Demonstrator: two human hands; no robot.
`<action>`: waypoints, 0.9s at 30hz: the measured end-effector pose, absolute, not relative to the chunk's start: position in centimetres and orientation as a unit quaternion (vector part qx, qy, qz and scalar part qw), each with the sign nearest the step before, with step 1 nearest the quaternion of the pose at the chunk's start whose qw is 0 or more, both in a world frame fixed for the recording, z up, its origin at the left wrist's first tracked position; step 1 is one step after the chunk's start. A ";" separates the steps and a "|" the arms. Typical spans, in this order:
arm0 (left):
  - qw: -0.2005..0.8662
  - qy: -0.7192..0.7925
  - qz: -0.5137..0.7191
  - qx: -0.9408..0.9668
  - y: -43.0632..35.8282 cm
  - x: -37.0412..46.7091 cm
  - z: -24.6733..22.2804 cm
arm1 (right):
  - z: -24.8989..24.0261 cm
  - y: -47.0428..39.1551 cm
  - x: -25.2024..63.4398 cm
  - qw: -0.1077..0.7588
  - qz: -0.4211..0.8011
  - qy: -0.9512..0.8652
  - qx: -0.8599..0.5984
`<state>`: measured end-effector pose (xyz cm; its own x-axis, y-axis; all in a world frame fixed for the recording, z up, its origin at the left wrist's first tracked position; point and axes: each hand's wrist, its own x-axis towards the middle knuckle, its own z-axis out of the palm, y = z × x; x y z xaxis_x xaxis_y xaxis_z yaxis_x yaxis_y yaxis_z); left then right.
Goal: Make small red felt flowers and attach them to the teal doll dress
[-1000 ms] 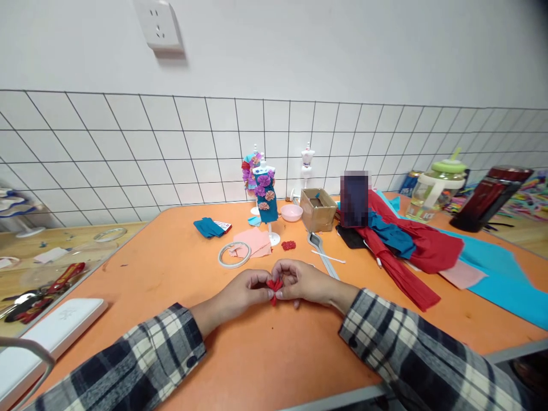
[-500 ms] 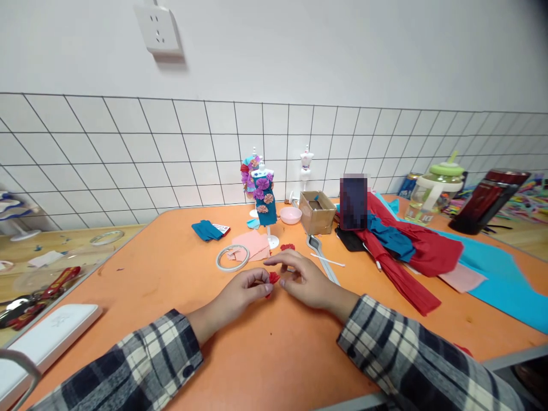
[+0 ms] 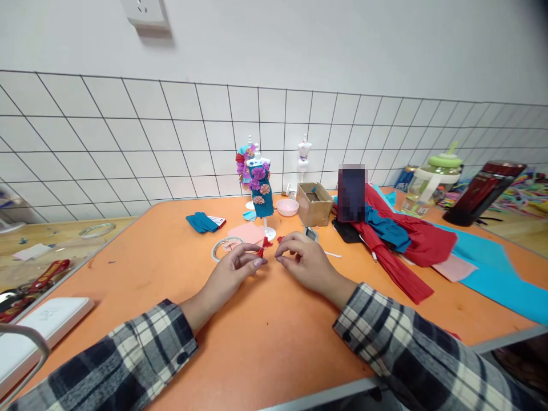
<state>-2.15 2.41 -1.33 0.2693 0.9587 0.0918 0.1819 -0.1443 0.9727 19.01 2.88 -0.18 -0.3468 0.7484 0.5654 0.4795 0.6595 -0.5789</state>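
Observation:
My left hand [image 3: 235, 271] is above the table, its thumb and fingers pinching a small crumpled red crepe-paper flower [image 3: 267, 243] with a twisted base. Close by on the right, my right hand [image 3: 306, 260] has thumb and forefinger tips drawn together; anything between them is too small to make out. Another red paper piece [image 3: 280, 240] shows just behind the right fingers, mostly hidden. Beyond the hands stands a mini dress form [image 3: 262, 194] in a teal dress with purple and peach paper flowers. A tape roll [image 3: 215, 251] lies behind the left hand, beside pink paper [image 3: 246, 231].
Behind stand a decorated form [image 3: 241, 165], a bare white form [image 3: 304, 151], a pink bowl [image 3: 287, 208] and a cardboard box [image 3: 314, 208]. Scissors [image 3: 311, 234] are partly covered by the right hand. Red crepe paper [image 3: 428, 245] and a phone [image 3: 352, 194] are at right.
My left hand has moved away from my right and tipped the red flower, showing its twisted base. The right forefinger has come down to the thumb. The view has tilted down.

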 end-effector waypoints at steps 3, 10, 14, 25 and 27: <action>0.335 0.500 0.390 0.697 2.5 -2.2 -1.5 | -0.4 2.8 18.8 0.419 0.271 -0.743 -0.446; 0.018 0.449 0.267 0.853 1.7 -2.4 -0.9 | -1.1 3.2 18.4 0.409 0.434 -0.630 -0.497; 0.033 0.422 0.272 0.864 1.4 -2.2 -0.6 | -1.0 3.3 18.3 0.386 0.365 -0.673 -0.514; 0.326 0.482 0.392 0.712 1.7 -1.4 -0.3 | -0.9 2.5 17.6 0.405 0.377 -0.679 -0.482; 0.308 0.488 0.395 0.715 1.6 -1.3 -0.3 | -0.9 2.4 17.6 0.390 0.365 -0.690 -0.489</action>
<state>-1.30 1.65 -0.35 0.2121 0.9409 0.2639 0.4549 -0.3341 0.8255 17.55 2.41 -0.94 -0.2182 0.9589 0.1812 0.3908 0.2560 -0.8842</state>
